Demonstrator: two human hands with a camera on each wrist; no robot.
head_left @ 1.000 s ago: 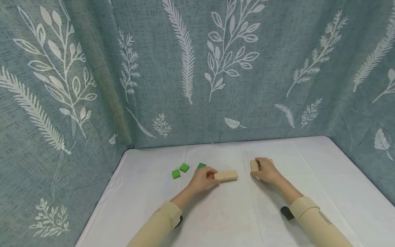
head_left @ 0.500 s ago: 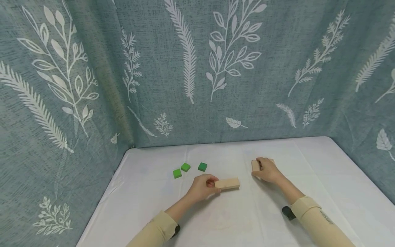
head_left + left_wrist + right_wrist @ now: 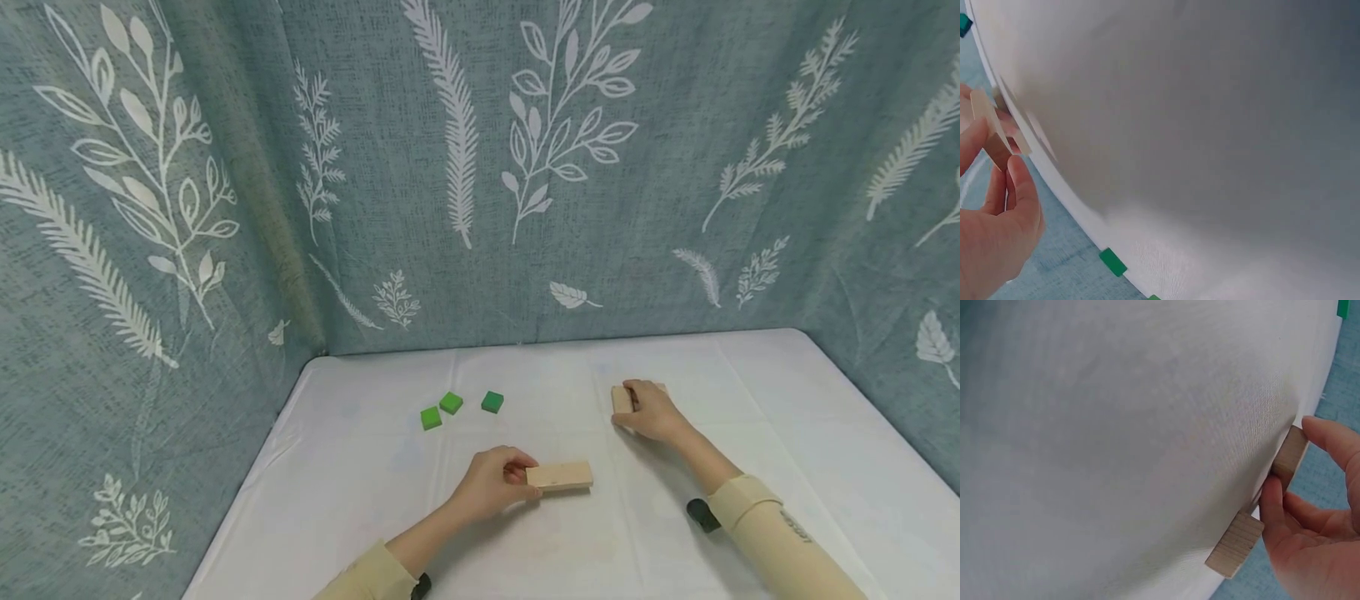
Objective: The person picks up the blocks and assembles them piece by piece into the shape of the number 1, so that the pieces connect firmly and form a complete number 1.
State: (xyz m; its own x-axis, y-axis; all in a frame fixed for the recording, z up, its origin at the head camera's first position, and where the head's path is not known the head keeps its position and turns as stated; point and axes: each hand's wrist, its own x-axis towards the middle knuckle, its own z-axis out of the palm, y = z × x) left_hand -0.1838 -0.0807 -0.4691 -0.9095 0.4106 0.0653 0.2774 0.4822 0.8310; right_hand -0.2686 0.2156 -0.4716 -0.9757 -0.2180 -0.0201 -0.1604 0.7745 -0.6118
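Nearer to us than half a second ago, our left grip (image 3: 491, 483) has drawn its wooden block (image 3: 561, 476) back across the bench (image 3: 337, 517), while our right grip (image 3: 651, 410) stays about where it was. We have the left grip closed to the block's width, thumb and fingers pinching one end; the rest of the block sticks out to the right of that grip, toward the other.

With the right grip, farther away from us, we pinch a second wooden block (image 3: 622, 400) between thumb and fingers, at the grip's left side. We see a third wooden block (image 3: 1235, 545) just beside the right grip's fingers, partly hidden behind the hand in the head view; we cannot tell whether they touch.

Beyond the left grip we see a dark green block (image 3: 492, 402), and to its left two light green blocks (image 3: 451, 402), near each other. Behind both grips, past the bench, we see a leaf-patterned curtain (image 3: 480, 292).
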